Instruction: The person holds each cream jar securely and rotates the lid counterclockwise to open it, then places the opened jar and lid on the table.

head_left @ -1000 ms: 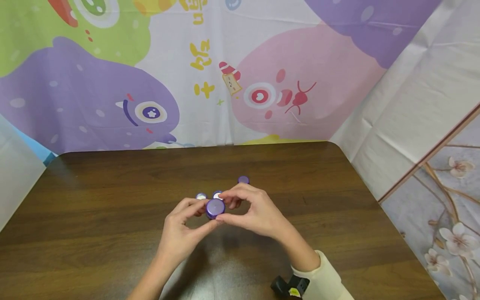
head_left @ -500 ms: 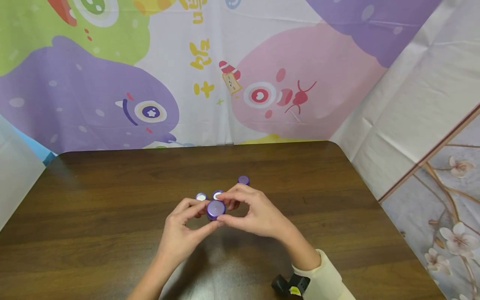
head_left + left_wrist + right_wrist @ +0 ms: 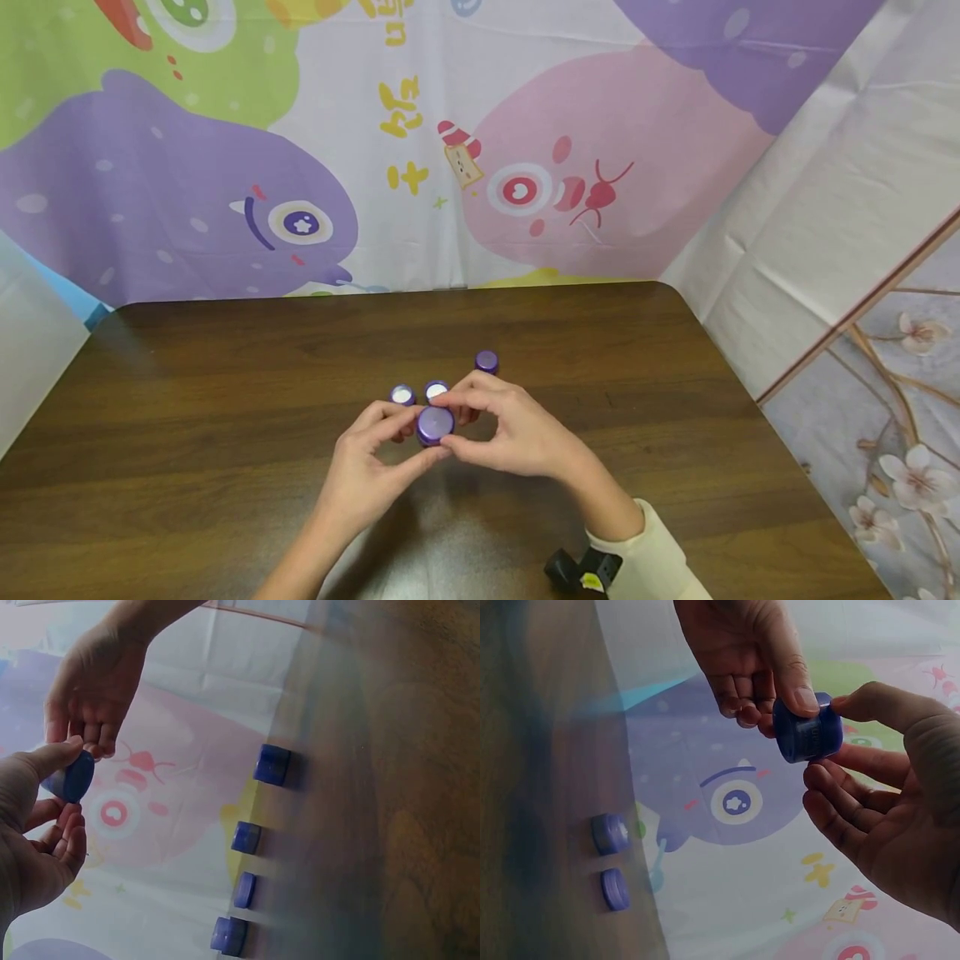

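Both hands pinch one small purple jar (image 3: pixel 435 426), held above the table with its flat round top turned up to the head camera. My left hand (image 3: pixel 367 457) has thumb and forefinger on the jar's left and near side. From the other side, the thumb and fingertips of my right hand (image 3: pixel 517 429) hold it too. Printed lettering shows on the jar's side (image 3: pixel 810 737) in the right wrist view. Just beyond the hands stand two small purple pieces with white faces, one at left (image 3: pixel 402 395) and one at centre (image 3: pixel 436 389).
A purple-topped jar (image 3: pixel 487 361) stands farther back, beyond the right hand. The left wrist view has several purple pieces in a row, including a wider one (image 3: pixel 272 764) and a thin one (image 3: pixel 245 890). A cartoon-printed cloth (image 3: pixel 450 250) hangs behind the brown wooden table (image 3: pixel 225 400).
The held jar and both hands have shifted slightly to the right and toward the person. More of the white-faced pieces behind them shows. The grip looks the same.
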The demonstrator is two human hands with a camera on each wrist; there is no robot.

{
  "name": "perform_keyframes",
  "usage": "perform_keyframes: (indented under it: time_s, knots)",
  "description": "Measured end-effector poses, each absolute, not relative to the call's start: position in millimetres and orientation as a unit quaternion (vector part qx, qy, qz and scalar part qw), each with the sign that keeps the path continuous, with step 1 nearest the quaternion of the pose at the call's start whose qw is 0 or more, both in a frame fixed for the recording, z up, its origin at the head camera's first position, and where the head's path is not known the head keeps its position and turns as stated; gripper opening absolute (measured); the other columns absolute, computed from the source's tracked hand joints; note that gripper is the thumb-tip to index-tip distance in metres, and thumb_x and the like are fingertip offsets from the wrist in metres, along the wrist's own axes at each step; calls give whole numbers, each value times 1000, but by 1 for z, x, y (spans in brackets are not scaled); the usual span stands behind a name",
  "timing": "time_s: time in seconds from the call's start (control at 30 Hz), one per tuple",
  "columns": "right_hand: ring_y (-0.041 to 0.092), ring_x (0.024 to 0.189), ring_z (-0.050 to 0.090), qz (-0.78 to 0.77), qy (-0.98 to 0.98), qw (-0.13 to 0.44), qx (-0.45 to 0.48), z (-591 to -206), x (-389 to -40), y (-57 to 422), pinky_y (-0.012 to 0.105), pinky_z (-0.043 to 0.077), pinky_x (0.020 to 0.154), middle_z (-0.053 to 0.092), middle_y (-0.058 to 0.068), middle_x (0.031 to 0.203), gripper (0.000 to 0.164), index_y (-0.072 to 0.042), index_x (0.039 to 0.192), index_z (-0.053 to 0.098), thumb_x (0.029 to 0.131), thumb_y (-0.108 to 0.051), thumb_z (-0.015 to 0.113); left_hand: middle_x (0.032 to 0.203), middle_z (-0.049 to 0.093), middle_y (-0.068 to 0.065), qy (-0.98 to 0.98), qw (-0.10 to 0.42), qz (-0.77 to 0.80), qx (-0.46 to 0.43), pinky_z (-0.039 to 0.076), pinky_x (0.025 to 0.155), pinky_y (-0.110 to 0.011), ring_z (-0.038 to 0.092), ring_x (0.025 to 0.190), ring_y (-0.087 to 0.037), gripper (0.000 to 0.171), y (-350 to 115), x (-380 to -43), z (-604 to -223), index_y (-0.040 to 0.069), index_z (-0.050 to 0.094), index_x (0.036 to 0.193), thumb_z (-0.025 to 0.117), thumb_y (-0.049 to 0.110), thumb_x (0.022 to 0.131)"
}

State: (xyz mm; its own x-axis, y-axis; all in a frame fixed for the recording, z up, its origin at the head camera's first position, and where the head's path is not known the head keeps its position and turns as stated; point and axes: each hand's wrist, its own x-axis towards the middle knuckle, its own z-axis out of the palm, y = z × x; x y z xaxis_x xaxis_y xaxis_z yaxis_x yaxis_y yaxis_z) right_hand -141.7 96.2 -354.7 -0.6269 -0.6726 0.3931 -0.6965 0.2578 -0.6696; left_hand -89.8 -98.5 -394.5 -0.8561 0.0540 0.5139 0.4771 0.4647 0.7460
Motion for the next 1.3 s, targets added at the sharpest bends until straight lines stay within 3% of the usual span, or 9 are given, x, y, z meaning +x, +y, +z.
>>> perform_keyframes:
  time_s: [0.23, 0.53, 0.73, 0.93, 1.13, 1.3]
  knots:
    - [9, 80, 56, 450, -789, 34, 416, -356, -141, 94, 21, 50, 73, 62, 1, 90, 43, -7, 108, 67, 70, -16, 83, 91, 62, 6, -826, 226, -490, -163, 49, 71, -21, 55, 79, -7, 38, -100, -90, -394, 10, 72, 102, 83, 7, 66]
    - [13, 82, 56, 418, -798, -9, 435, -353, -140, 96, 19, 50, 73, 60, 2, 98, 36, -8, 115, 65, 79, -11, 72, 89, 60, 8, -832, 207, -490, -157, 49, 70, -21, 56, 78, -7, 38, -100, -89, -394, 10, 72, 101, 84, 10, 65]
    - [10, 81, 57, 439, -795, 15, 418, -354, -140, 95, 21, 50, 74, 61, 2, 93, 42, -6, 114, 65, 75, -14, 79, 89, 61, 8, -831, 214, -487, -161, 50, 69, -21, 55, 78, -3, 36, -100, -90, -395, 8, 72, 99, 84, 9, 65]
    - [8, 78, 57, 445, -794, 29, 413, -354, -140, 93, 19, 50, 69, 63, 2, 87, 34, -6, 103, 69, 72, -15, 80, 89, 61, 8, -828, 220, -489, -163, 50, 69, -21, 55, 78, -3, 37, -100, -90, -395, 8, 72, 99, 84, 7, 64]
    - [9, 81, 57, 423, -796, 6, 433, -352, -140, 95, 19, 51, 73, 62, 3, 95, 33, -6, 109, 67, 78, -11, 74, 87, 60, 8, -829, 222, -484, -170, 49, 69, -21, 55, 77, -4, 38, -100, -90, -396, 8, 72, 98, 84, 8, 63]
    - [10, 82, 57, 439, -793, 9, 422, -353, -140, 95, 22, 51, 75, 62, 3, 95, 39, -6, 112, 67, 75, -13, 78, 88, 60, 7, -824, 228, -487, -177, 49, 68, -21, 55, 77, -4, 38, -101, -90, -396, 7, 72, 99, 84, 6, 63]
